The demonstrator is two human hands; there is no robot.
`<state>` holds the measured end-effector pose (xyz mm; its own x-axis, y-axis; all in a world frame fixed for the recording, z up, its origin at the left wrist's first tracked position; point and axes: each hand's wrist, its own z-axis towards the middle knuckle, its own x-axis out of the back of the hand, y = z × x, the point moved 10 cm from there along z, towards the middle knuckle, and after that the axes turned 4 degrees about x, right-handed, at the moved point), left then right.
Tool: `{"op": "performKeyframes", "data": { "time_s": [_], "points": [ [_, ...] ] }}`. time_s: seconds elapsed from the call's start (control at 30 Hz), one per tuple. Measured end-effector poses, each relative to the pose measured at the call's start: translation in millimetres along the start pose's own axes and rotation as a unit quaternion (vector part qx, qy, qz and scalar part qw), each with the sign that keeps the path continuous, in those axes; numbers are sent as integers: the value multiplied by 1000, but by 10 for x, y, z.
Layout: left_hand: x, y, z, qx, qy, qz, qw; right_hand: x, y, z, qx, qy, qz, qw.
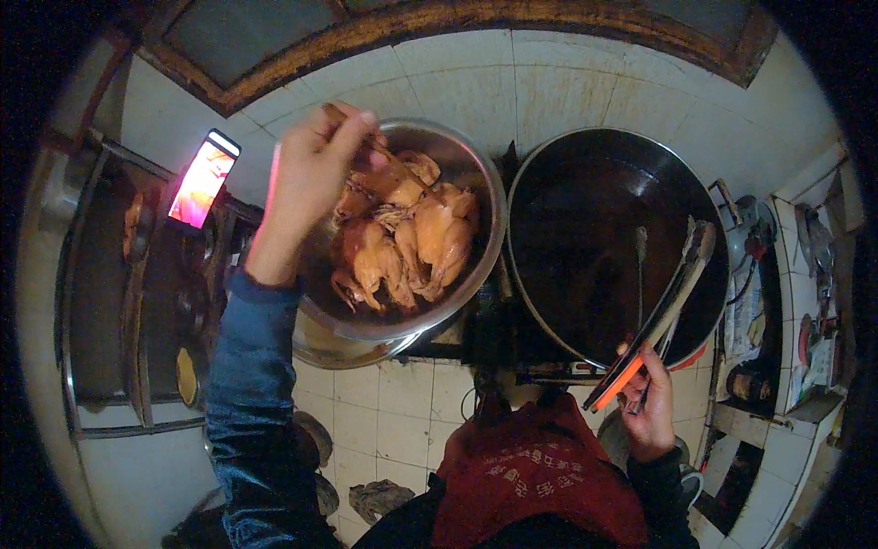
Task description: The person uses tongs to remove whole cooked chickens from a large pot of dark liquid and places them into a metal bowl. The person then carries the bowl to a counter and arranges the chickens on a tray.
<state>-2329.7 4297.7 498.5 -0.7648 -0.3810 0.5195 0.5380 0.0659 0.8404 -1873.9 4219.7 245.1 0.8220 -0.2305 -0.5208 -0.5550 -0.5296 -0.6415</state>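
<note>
My left hand [315, 154], slightly blurred, is over a steel basin [490, 206] and grips a thin brown stick [406, 170], perhaps a chopstick. The stick slants down toward several browned, cooked whole birds [446, 240] piled in the basin. My right hand [648, 405] holds metal tongs [669, 302] with black and orange on the handle. Their tips extend over a large dark pot [516, 226] at the right. Dark liquid [590, 226] with a bright reflection fills the pot's inside; its depth cannot be told.
A lit phone [202, 182] is propped at the left beside shelving [140, 329]. Behind the vessels rises a tiled wall [466, 82] below a wooden frame [384, 34]. A kettle-like metal vessel [753, 216] stands right of the pot. Crumpled dark cloth or bag [381, 497] lies on the tiled floor.
</note>
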Motion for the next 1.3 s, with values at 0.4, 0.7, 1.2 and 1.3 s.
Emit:
{"op": "performKeyframes", "data": {
  "time_s": [0.4,0.7,1.2,1.3],
  "points": [
    [977,-25,-1626,-135,229,93,959,-160,-67,-98,-4,14,-54,998],
    [973,-1235,-2816,-50,325,287,900,-291,20,76,24,-19,-20,999],
    [606,-2031,-2112,-16,172,321,931,-602,358,-183,14,-16,-59,998],
    [644,-2086,-2105,-17,178,316,932,-551,418,-162,20,-6,-46,999]
  ]
}}
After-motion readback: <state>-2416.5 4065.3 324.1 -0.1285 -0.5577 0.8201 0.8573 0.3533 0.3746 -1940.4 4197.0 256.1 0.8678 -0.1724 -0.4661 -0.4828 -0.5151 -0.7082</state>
